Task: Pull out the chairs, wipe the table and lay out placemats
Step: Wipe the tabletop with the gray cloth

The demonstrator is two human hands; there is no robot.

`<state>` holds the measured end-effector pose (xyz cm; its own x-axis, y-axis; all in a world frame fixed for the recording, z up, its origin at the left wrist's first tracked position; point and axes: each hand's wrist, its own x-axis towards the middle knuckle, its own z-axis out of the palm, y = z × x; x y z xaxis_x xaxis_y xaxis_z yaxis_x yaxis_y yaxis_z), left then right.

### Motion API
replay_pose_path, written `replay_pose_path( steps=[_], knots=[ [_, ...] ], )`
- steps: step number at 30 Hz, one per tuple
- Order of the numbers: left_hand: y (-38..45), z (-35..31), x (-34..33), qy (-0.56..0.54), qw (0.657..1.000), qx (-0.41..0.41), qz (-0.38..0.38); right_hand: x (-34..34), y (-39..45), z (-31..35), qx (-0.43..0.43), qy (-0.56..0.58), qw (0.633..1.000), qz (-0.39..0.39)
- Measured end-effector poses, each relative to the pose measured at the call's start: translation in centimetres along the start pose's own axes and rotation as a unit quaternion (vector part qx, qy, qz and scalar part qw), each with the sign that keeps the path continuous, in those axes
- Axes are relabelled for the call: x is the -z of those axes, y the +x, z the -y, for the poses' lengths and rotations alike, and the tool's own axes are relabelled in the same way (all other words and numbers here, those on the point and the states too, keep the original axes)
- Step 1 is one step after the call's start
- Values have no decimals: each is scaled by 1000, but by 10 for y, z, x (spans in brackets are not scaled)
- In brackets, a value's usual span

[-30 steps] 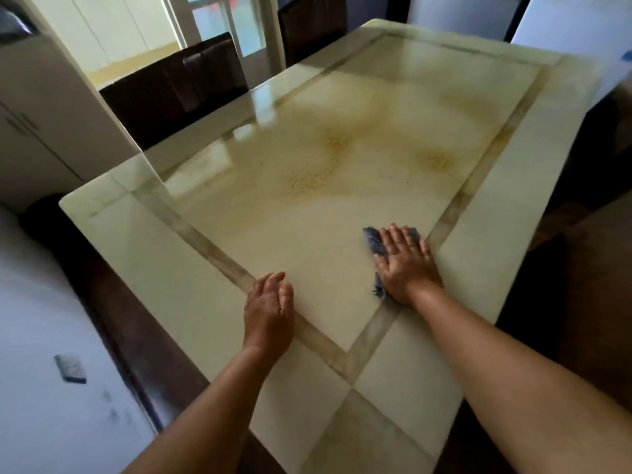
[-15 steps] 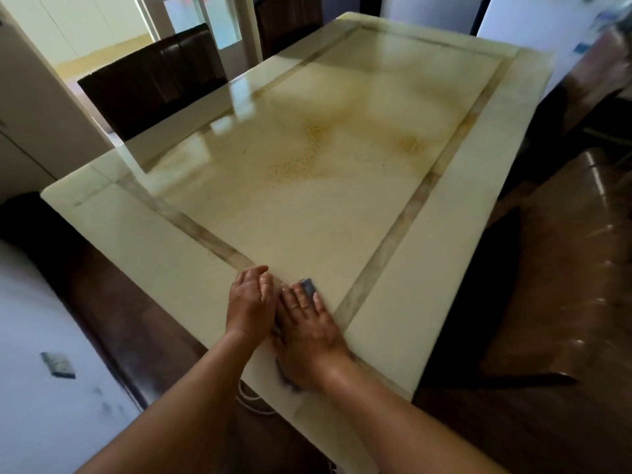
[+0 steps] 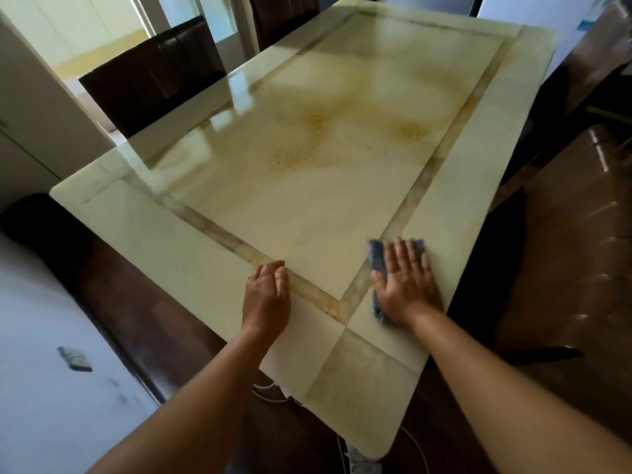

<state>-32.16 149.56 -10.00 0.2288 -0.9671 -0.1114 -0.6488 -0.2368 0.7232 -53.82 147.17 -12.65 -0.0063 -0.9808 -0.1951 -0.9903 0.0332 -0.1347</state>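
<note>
A glossy cream stone table (image 3: pixel 307 186) with a brownish inlaid border fills the view. A blue-grey cloth (image 3: pixel 377 258) lies near the table's near right edge. My right hand (image 3: pixel 405 285) presses flat on the cloth with straight, spread fingers. My left hand (image 3: pixel 266 297) rests on the near border strip, fingers together and slightly bent, holding nothing. A dark brown chair (image 3: pixel 150 77) stands at the far left side, and another dark chair back (image 3: pixel 284 15) shows at the far end. A glossy brown chair (image 3: pixel 578 241) stands off the right side.
A cream cabinet (image 3: pixel 37 107) stands at the left. A small grey object (image 3: pixel 74 359) lies on the pale floor at lower left. White cords (image 3: pixel 270 395) hang under the near table edge. A bright doorway is beyond the far chairs.
My right hand slid the cloth from beside my left hand out to the right, toward the table's right edge. My left hand stayed on the border strip.
</note>
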Motion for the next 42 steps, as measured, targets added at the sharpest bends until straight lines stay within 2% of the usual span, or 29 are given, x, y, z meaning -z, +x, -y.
replay_pose_path(
  steps=[3,6,8,11,14,17,21,26,31,34,36,38,42],
  knots=[
    [10,-1,-1,-6,1000,16,-20,-10,-33,59,109,32,993,26],
    [22,-2,-2,-18,998,35,-49,-25,-52,110,244,9,969,34],
    [28,-1,-1,-21,997,41,-59,-32,-50,127,321,-25,947,16],
    [35,6,6,-19,997,49,-63,-34,-30,133,383,-23,923,32],
    [43,19,15,-13,995,61,-78,-37,-9,139,392,9,920,9],
    [51,33,29,12,994,63,-86,-33,7,155,387,30,921,24],
    [71,62,52,84,992,39,-82,-30,34,196,372,34,928,3],
    [110,99,92,114,986,39,-118,-33,58,262,370,36,928,29],
    [148,136,137,83,977,71,-181,-36,90,337,396,-24,914,82],
    [179,163,167,31,972,80,-219,-31,118,393,402,-31,912,80],
    [204,178,186,-7,967,81,-240,-28,144,428,447,-55,892,48],
    [224,190,200,-39,961,77,-261,-22,163,456,456,-74,884,77],
    [263,212,219,-61,947,89,-301,-21,200,502,472,-72,875,77]
  ],
)
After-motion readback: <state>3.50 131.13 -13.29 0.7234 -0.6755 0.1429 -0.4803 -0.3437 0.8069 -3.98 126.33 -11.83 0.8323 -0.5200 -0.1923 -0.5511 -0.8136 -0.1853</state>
